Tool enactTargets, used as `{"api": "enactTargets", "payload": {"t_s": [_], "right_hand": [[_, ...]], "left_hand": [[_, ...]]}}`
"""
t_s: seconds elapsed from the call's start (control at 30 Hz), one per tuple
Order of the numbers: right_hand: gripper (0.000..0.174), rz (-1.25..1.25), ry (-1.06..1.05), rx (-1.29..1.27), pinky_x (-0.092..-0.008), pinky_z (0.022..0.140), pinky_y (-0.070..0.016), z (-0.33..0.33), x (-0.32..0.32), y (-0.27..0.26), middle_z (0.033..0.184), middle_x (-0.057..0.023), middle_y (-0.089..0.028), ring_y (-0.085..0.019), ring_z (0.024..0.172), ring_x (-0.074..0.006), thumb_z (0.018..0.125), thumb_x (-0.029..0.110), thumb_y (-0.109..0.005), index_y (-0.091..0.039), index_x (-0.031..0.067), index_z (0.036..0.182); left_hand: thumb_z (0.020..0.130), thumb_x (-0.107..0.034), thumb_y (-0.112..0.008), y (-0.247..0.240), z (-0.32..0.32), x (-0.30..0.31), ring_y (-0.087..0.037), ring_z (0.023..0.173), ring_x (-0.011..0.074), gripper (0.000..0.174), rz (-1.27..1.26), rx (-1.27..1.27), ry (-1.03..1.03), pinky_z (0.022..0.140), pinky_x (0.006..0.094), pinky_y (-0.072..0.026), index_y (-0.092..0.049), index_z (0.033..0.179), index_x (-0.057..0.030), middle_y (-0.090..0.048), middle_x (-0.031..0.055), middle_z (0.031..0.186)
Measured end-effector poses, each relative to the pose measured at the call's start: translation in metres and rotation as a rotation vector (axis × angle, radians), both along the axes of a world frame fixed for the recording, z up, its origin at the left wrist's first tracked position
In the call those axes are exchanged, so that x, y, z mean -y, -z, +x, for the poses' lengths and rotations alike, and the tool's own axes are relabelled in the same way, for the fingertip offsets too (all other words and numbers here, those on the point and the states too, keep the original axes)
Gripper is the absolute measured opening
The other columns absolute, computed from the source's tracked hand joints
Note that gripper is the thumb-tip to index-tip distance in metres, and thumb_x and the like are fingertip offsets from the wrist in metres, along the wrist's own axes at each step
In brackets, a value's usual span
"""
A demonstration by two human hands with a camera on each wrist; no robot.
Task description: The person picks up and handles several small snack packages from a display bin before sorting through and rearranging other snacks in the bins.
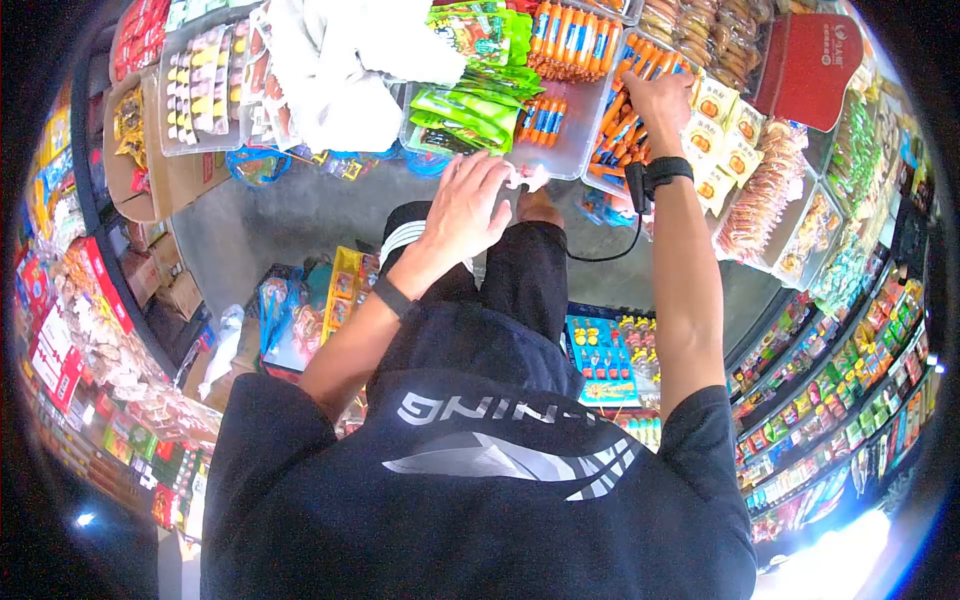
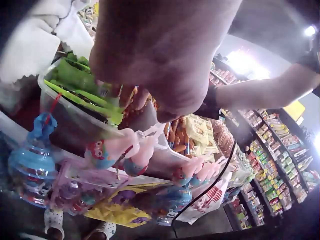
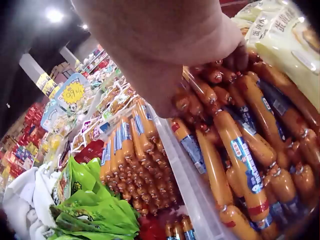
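My right hand (image 1: 660, 105) reaches down into a clear plastic bin (image 3: 197, 200) of orange-wrapped sausages with blue labels (image 3: 240, 165). Its fingers go down among the sausages, and the fingertips are hidden, so I cannot tell if they grip one. My left hand (image 1: 465, 205) is held loosely, palm down, at the front of the neighbouring bins, with nothing showing in it. Just past its fingers lie bright green snack packets (image 1: 465, 115). Beside those, more sausages (image 3: 125, 145) stand stacked in rows in another bin (image 1: 565, 150).
Yellow-white packets (image 1: 720, 150) border the sausages on the right, near a red box lid (image 1: 810, 70). White cloth or plastic (image 1: 350, 75) covers the back left. Pink hanging toys (image 2: 135, 152) dangle along the bins' front edge. A black cable (image 2: 215, 182) trails from the right wrist.
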State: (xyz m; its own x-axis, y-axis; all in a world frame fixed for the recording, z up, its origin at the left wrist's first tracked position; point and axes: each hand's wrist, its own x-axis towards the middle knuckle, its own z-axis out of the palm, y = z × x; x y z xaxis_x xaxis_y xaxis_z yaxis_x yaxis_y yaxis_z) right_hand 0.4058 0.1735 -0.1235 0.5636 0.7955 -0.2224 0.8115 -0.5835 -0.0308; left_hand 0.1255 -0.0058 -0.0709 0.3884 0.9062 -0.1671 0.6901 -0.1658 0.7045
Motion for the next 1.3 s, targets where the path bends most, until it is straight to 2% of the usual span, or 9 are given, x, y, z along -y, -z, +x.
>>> {"api": "enactTargets", "payload": {"t_s": [0.07,0.17,0.43,0.6,0.73,0.87,1.03,1.17,1.3], "right_hand": [[0.107,-0.091,0.032,-0.030,-0.0451,0.100,-0.0510,0.002,-0.007,0.002,0.130,-0.0283,-0.056,-0.060,0.119,-0.0381,0.062,0.057,-0.083,-0.037,-0.0102,0.131],[0.107,-0.103,0.054,-0.096,-0.0448,0.101,-0.0506,0.011,-0.014,0.009,0.130,-0.0287,-0.056,-0.059,0.121,-0.0388,0.063,0.057,-0.082,-0.037,-0.0114,0.132],[0.080,-0.107,-0.018,-0.188,-0.0456,0.097,-0.0515,0.031,-0.013,0.007,0.109,-0.0306,-0.067,-0.066,0.106,-0.0426,0.074,0.042,-0.075,-0.046,-0.0133,0.123],[0.058,0.254,0.138,-0.124,-0.0509,0.091,-0.0510,0.015,0.013,-0.010,0.105,-0.0334,-0.066,-0.066,0.102,-0.0470,0.077,0.029,-0.073,-0.049,-0.0092,0.114],[0.054,0.284,0.149,-0.157,-0.0519,0.089,-0.0510,0.010,0.028,-0.031,0.102,-0.0331,-0.066,-0.066,0.099,-0.0479,0.077,0.024,-0.074,-0.049,-0.0086,0.113],[0.053,0.200,0.130,-0.147,-0.0517,0.089,-0.0513,0.017,0.034,-0.032,0.102,-0.0323,-0.067,-0.066,0.099,-0.0474,0.080,0.028,-0.072,-0.050,-0.0074,0.113],[0.053,-0.029,-0.036,-0.109,-0.0517,0.086,-0.0531,0.031,0.038,-0.009,0.100,-0.0300,-0.069,-0.067,0.097,-0.0452,0.085,0.036,-0.068,-0.054,-0.0058,0.114],[0.052,-0.037,-0.022,-0.130,-0.0521,0.084,-0.0535,0.028,0.032,-0.008,0.099,-0.0285,-0.070,-0.068,0.095,-0.0443,0.086,0.036,-0.068,-0.054,-0.0053,0.115],[0.047,0.178,0.027,-0.106,-0.0517,0.083,-0.0535,0.020,0.032,-0.013,0.098,-0.0274,-0.070,-0.069,0.094,-0.0429,0.088,0.032,-0.069,-0.055,-0.0044,0.115]], "left_hand": [[0.079,-0.014,-0.071,-0.005,-0.005,-0.003,-0.049,0.129,0.0357,0.046,0.057,-0.037,0.003,0.112,0.0511,-0.0333,-0.057,0.122,-0.0055,-0.058,0.0169,0.127],[0.078,-0.014,-0.072,-0.007,-0.011,-0.005,-0.048,0.130,0.0360,0.045,0.083,-0.033,0.022,0.112,0.0515,-0.0334,-0.058,0.120,-0.0062,-0.058,0.0166,0.127],[0.078,-0.015,-0.072,-0.012,-0.017,-0.015,-0.050,0.126,0.0361,0.040,0.105,0.041,0.020,0.109,0.0495,-0.0368,-0.062,0.114,-0.0034,-0.059,0.0175,0.125],[0.079,-0.014,-0.070,-0.013,-0.015,-0.022,-0.051,0.123,0.0363,0.037,0.125,0.038,0.036,0.108,0.0487,-0.0383,-0.062,0.113,-0.0023,-0.060,0.0173,0.124],[0.081,-0.012,-0.068,-0.007,-0.011,-0.033,-0.055,0.117,0.0356,0.032,0.162,0.060,0.002,0.103,0.0456,-0.0431,-0.064,0.111,-0.0012,-0.062,0.0170,0.120],[0.082,-0.011,-0.066,-0.010,-0.002,-0.045,-0.058,0.112,0.0348,0.030,0.196,0.050,0.005,0.099,0.0440,-0.0457,-0.064,0.110,-0.0003,-0.063,0.0166,0.115],[0.083,-0.009,-0.065,-0.013,0.012,-0.049,-0.059,0.107,0.0347,0.028,0.163,0.091,0.046,0.097,0.0446,-0.0465,-0.063,0.109,0.0001,-0.063,0.0164,0.112],[0.083,-0.008,-0.065,-0.013,0.020,-0.045,-0.059,0.106,0.0346,0.027,0.147,0.094,0.068,0.095,0.0447,-0.0468,-0.062,0.109,-0.0005,-0.063,0.0165,0.111],[0.083,-0.008,-0.064,-0.012,0.018,-0.041,-0.060,0.103,0.0343,0.026,0.098,0.125,0.084,0.093,0.0451,-0.0472,-0.062,0.107,-0.0009,-0.064,0.0157,0.108]]}}
